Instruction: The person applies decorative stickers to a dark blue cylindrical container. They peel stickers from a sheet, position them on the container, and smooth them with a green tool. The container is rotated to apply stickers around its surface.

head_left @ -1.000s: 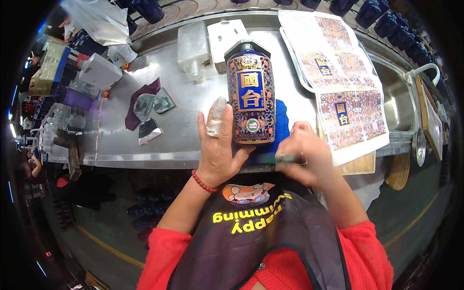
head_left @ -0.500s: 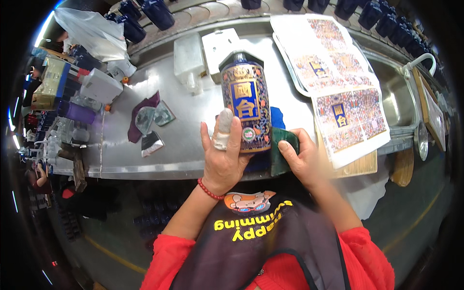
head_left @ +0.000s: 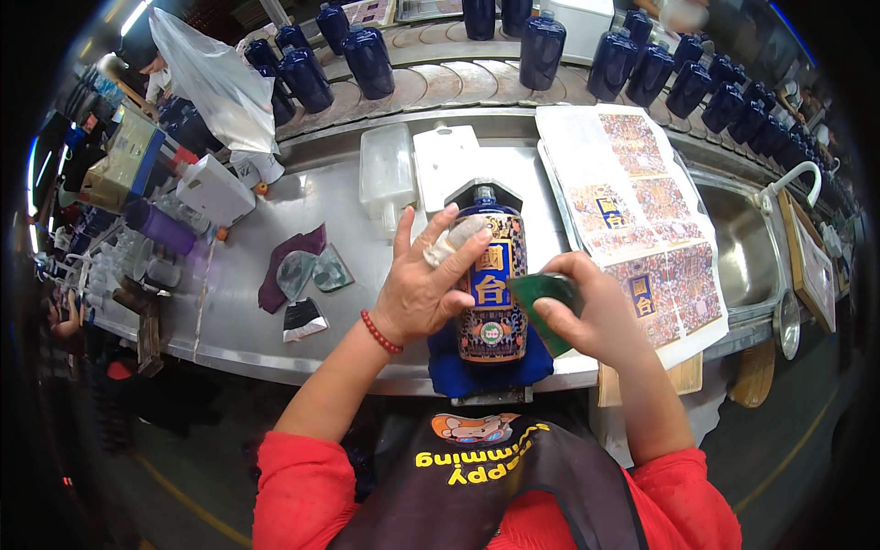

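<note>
A patterned dark-blue bottle [head_left: 500, 316] is held on its back between two hands, its neck pointed away from the wearer. By the left grip [head_left: 420, 291], with fingers spread wide, the bottle's left side and label front are covered; it is presumably steadied there against rolling. One finger is wrapped in a pale bandage [head_left: 456, 238]. In the right grip [head_left: 594, 307], a green scraper [head_left: 548, 298] is pinched between thumb and fingers, its free edge angled to the bottle's right side, probably so that the edge can be laid flat along the curve; whether it is pressed hard cannot be told.

Beneath the bottle, between the two grips, a blue cloth [head_left: 539, 368] is spread, likely as padding against the steel surface [head_left: 357, 247]. Beyond the left grip, a clear glass bottle [head_left: 385, 170] is set beside a white block [head_left: 446, 151]. To the left of that grip, a purple cloth [head_left: 282, 275] is left near greenish pads [head_left: 330, 269], well apart from the bottle. Beyond the right grip, printed label sheets [head_left: 683, 293] are stacked face up, seemingly for easy reach, with a sink [head_left: 742, 243] seen farther right.
</note>
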### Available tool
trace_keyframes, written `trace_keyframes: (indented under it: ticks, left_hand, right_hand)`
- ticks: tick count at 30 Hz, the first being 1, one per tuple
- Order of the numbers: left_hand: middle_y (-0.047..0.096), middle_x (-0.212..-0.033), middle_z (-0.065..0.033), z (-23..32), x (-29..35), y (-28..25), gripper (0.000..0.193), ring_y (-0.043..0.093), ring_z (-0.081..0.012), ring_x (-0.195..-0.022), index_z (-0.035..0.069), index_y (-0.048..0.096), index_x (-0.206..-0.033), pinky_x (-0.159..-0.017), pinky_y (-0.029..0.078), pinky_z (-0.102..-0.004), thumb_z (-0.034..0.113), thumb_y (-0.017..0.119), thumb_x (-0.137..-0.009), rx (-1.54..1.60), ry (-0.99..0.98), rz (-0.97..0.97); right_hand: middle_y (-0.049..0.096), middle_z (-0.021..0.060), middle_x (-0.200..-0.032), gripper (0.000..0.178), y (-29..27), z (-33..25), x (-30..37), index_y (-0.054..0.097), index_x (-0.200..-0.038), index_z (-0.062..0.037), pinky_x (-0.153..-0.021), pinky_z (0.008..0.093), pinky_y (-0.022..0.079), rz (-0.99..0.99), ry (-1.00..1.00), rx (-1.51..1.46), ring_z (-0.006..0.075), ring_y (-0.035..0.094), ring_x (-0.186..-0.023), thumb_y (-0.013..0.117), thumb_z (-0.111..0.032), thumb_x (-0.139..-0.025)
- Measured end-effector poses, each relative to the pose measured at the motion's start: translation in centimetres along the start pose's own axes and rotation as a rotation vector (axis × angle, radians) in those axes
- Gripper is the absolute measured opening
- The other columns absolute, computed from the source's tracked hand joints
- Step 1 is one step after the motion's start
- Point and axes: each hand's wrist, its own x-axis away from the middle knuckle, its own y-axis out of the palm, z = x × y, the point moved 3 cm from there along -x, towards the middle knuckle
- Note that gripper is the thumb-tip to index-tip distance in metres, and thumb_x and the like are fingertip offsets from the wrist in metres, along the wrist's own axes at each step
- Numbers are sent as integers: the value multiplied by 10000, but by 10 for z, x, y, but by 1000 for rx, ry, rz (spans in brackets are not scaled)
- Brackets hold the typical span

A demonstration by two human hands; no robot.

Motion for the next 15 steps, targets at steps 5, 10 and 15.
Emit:
trace_keyframes:
  ticks: [5,10,15]
  left_hand:
    - [578,-1446,-164,-11,-4,5,748,410,-383,-1447,2,435,-1515,-1227,125,-576,587,323,-1062,110,-93,69]
    - [411,-1540,-300,20,42,9,760,404,-418,-1439,-110,249,-1542,-1228,140,-551,490,347,-1087,404,-511,262]
    - [441,-1508,-294,64,82,19,819,392,-439,-1435,-93,291,-1534,-1219,160,-571,562,396,-1055,393,-555,263]
  right_hand:
    - [684,118,-812,141,6,-57,-70,645,-926,-81,-785,428,478,-330,-488,242,325,675,-819,702,-136,-810]
    - [726,140,-830,95,23,-62,-113,675,-804,-69,-772,475,546,-281,-640,542,334,726,-828,598,-120,-826]
    - [716,79,-825,95,37,-90,-126,685,-817,-94,-808,475,450,-42,-587,841,284,710,-792,673,-187,-834]
